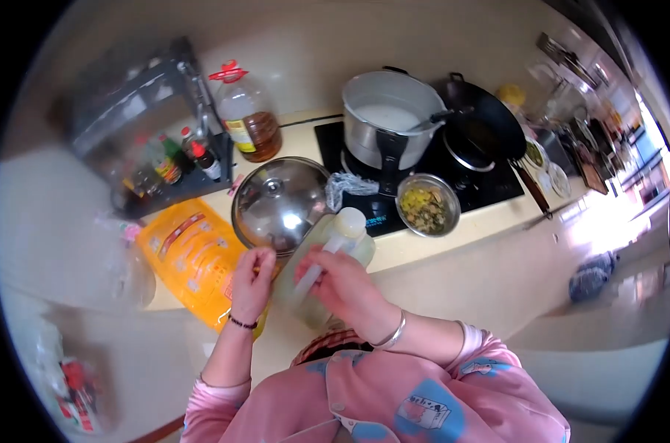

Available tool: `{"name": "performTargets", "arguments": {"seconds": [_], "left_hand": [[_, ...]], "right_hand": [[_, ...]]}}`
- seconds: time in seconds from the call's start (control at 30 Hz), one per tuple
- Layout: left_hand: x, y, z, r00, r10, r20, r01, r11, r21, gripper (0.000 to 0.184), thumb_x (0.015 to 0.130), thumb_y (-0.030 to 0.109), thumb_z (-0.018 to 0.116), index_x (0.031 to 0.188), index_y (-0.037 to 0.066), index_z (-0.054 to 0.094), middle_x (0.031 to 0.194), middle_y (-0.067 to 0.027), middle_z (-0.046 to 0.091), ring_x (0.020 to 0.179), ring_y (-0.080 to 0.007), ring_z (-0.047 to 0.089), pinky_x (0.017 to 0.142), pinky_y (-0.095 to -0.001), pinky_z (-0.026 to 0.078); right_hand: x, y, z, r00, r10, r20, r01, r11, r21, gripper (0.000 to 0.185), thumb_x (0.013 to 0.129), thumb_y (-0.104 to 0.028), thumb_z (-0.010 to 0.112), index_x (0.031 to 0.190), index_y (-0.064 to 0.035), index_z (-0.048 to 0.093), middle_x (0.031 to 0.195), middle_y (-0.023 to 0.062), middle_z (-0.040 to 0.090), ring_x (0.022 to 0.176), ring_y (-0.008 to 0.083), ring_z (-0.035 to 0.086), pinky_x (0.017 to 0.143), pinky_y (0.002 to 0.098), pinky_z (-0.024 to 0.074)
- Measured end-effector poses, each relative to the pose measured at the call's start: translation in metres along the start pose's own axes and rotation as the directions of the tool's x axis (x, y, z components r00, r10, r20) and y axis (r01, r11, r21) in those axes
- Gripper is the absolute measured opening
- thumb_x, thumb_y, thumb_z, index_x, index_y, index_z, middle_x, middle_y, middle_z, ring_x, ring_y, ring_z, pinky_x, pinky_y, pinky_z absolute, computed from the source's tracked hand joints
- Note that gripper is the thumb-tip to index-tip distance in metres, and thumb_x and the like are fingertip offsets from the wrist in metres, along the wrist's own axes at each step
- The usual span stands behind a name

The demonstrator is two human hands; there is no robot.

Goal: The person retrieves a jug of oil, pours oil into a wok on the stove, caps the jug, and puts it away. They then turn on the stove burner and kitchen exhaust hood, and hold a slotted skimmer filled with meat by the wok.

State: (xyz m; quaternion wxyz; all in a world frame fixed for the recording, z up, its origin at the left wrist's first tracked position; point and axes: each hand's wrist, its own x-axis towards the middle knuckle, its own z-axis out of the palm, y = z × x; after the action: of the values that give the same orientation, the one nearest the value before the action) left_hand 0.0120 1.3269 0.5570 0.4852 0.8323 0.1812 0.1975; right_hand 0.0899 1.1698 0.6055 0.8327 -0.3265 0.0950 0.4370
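In the head view, my right hand [344, 286] is wrapped around the pale handle of a translucent greenish plastic jug [304, 301] with a white round lid. The jug is close to my body at the counter's front edge, its lid end pointing away from me. My left hand [252, 284] is closed, fingertips curled together, just left of the jug. Whether anything is in its fingers I cannot make out. A yellow-orange plastic bag [187, 255] lies beside and partly behind that hand. Beyond both hands rests a shiny domed pot lid [279, 199].
On the black cooktop [327, 144] stand a large pot [357, 144] of whitish liquid and a black wok [490, 111]. A metal bowl [429, 205] of chopped food sits at its front edge. An oil bottle [250, 125] and a rack [180, 177] of sauce bottles are at the back left.
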Motion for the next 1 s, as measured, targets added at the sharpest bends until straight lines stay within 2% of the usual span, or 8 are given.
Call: {"name": "performTargets", "arguments": {"seconds": [0.1, 0.17, 0.2, 0.27, 0.33, 0.63, 0.87, 1.0], "left_hand": [[-0.019, -0.013, 0.005, 0.981, -0.143, 0.134, 0.157, 0.982, -0.102, 0.020, 0.088, 0.021, 0.053, 0.095, 0.003, 0.057, 0.086, -0.0033, 0.054, 0.077, -0.0099, 0.051, 0.067, -0.0228, 0.043], [-0.029, -0.003, 0.012, 0.859, -0.443, 0.256, 0.501, 0.831, -0.242, 0.018, 0.091, 0.021, 0.049, 0.096, 0.005, 0.055, 0.086, 0.0000, 0.052, 0.078, -0.0077, 0.049, 0.067, -0.0196, 0.040], [-0.036, -0.008, 0.018, 0.845, -0.423, 0.327, 0.504, 0.835, -0.223, 0.018, 0.091, 0.021, 0.049, 0.096, 0.005, 0.055, 0.086, 0.0000, 0.052, 0.078, -0.0077, 0.049, 0.067, -0.0196, 0.040], [-0.050, -0.017, 0.035, 0.945, -0.126, 0.303, 0.184, 0.968, -0.172, 0.017, 0.093, 0.020, 0.044, 0.096, 0.006, 0.053, 0.086, 0.0028, 0.051, 0.075, -0.0051, 0.046, 0.062, -0.0176, 0.037], [-0.062, 0.019, 0.046, 0.905, -0.200, 0.375, 0.264, 0.956, -0.128, 0.017, 0.094, 0.019, 0.041, 0.095, 0.007, 0.052, 0.084, 0.0038, 0.050, 0.072, -0.0030, 0.043, 0.058, -0.0163, 0.034], [-0.125, 0.077, 0.159, 0.646, -0.255, 0.719, 0.467, 0.878, -0.109, 0.026, 0.093, 0.032, 0.044, 0.103, 0.009, 0.050, 0.087, 0.0033, 0.052, 0.078, -0.0047, 0.046, 0.068, -0.0206, 0.040], [-0.207, 0.062, 0.267, 0.366, -0.285, 0.886, 0.244, 0.948, 0.204, 0.020, 0.088, 0.031, 0.055, 0.095, 0.012, 0.055, 0.084, 0.0048, 0.052, 0.076, -0.0063, 0.048, 0.071, -0.0235, 0.041], [-0.233, 0.059, 0.309, 0.337, -0.396, 0.854, 0.225, 0.915, 0.335, 0.018, 0.086, 0.023, 0.059, 0.091, 0.006, 0.057, 0.078, 0.0019, 0.055, 0.068, -0.0065, 0.048, 0.061, -0.0207, 0.041]], "right_hand": [[-0.010, 0.004, -0.003, 0.992, -0.111, -0.060, 0.109, 0.993, -0.039, 0.012, 0.084, -0.012, 0.052, 0.092, -0.0030, 0.050, 0.079, 0.0051, 0.053, 0.074, 0.0142, 0.054, 0.064, 0.0249, 0.0431], [-0.018, 0.008, -0.010, 0.967, -0.230, -0.113, 0.224, 0.972, -0.066, 0.011, 0.085, -0.014, 0.052, 0.085, -0.0030, 0.053, 0.072, 0.0043, 0.053, 0.069, 0.0131, 0.052, 0.061, 0.0246, 0.0416], [-0.023, 0.009, -0.016, 0.960, -0.265, -0.091, 0.241, 0.947, -0.211, 0.015, 0.084, -0.017, 0.053, 0.079, -0.0029, 0.053, 0.067, 0.0040, 0.052, 0.064, 0.0125, 0.051, 0.058, 0.0250, 0.0404], [-0.042, 0.004, -0.032, 0.928, -0.343, -0.143, 0.281, 0.900, -0.334, 0.020, 0.084, -0.020, 0.053, 0.072, -0.0027, 0.053, 0.061, 0.0038, 0.050, 0.060, 0.0120, 0.049, 0.056, 0.0254, 0.0391], [-0.066, -0.005, -0.045, 0.972, -0.226, -0.058, 0.178, 0.879, -0.443, 0.018, 0.083, -0.020, 0.052, 0.075, -0.0038, 0.050, 0.066, 0.0007, 0.048, 0.063, 0.0079, 0.044, 0.055, 0.0235, 0.0351], [-0.209, -0.037, -0.140, 0.864, -0.441, -0.244, 0.348, 0.872, -0.343, 0.016, 0.079, -0.018, 0.052, 0.073, -0.0037, 0.048, 0.062, -0.0003, 0.044, 0.058, 0.0077, 0.041, 0.051, 0.0245, 0.0330], [-0.310, -0.021, -0.298, 0.638, -0.624, -0.451, 0.484, 0.781, -0.395, 0.015, 0.079, -0.019, 0.054, 0.078, -0.0039, 0.050, 0.065, -0.0023, 0.045, 0.060, 0.0065, 0.041, 0.050, 0.0249, 0.0334], [-0.364, -0.015, -0.378, 0.499, -0.556, -0.664, 0.493, 0.813, -0.309, 0.027, 0.077, -0.020, 0.056, 0.089, 0.0035, 0.051, 0.073, 0.0053, 0.052, 0.067, 0.0121, 0.048, 0.057, 0.0296, 0.0404]]}}
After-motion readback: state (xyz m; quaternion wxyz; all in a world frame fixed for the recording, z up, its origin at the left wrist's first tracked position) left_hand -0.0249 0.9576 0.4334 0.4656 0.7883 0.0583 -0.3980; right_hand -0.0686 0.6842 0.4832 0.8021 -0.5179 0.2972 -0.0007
